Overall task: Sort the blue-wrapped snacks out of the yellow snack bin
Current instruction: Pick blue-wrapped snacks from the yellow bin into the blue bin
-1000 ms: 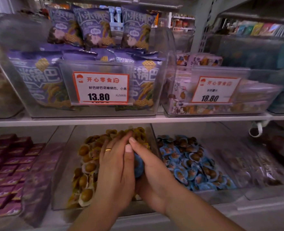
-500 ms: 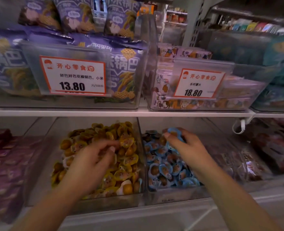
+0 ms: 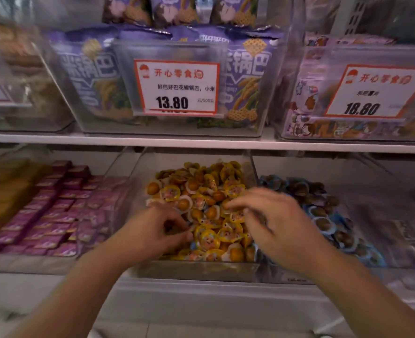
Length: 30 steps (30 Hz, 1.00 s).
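Retail shelving, two tiers visible. Lower shelf [image 3: 201,286]: clear yellow snack bin [image 3: 196,269] at centre, filled w/ yellow-wrapped snacks [image 3: 208,215]. Bin of blue-wrapped snacks [image 3: 328,223] just beside it, to the right; purple boxes [image 3: 55,215] toward left end. Upper shelf [image 3: 152,139]: clear bins w/ purple bags [image 3: 89,76], price tags 13.80 [image 3: 177,87] and 18.80 [image 3: 377,91] at front edge. Left hand [image 3: 152,228] and right hand [image 3: 272,220] both over the yellow pile, fingers curled down among the wrappers; motion blur, so any grip: cannot tell.

The lower shelf [image 3: 201,291] carries the yellow snack bin [image 3: 194,270] between 2 neighbouring bins.
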Each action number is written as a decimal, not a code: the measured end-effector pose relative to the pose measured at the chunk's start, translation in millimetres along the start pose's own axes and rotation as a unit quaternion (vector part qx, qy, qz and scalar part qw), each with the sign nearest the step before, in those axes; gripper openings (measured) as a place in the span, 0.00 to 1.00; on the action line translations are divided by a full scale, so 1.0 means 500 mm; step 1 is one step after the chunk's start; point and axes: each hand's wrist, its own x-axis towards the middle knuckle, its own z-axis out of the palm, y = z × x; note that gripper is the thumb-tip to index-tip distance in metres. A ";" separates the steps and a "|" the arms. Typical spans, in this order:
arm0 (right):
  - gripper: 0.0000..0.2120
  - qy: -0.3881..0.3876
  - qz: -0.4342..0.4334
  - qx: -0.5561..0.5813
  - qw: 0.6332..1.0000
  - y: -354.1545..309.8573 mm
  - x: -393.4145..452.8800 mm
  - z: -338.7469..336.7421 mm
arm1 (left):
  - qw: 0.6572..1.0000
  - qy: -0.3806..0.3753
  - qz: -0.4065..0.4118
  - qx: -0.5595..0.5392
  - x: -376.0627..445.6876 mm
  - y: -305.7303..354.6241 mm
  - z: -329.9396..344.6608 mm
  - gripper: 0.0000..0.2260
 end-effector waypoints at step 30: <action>0.24 -0.049 0.102 0.179 0.977 0.022 0.043 0.027 | 0.935 0.175 0.064 -0.301 0.016 0.102 0.028 0.06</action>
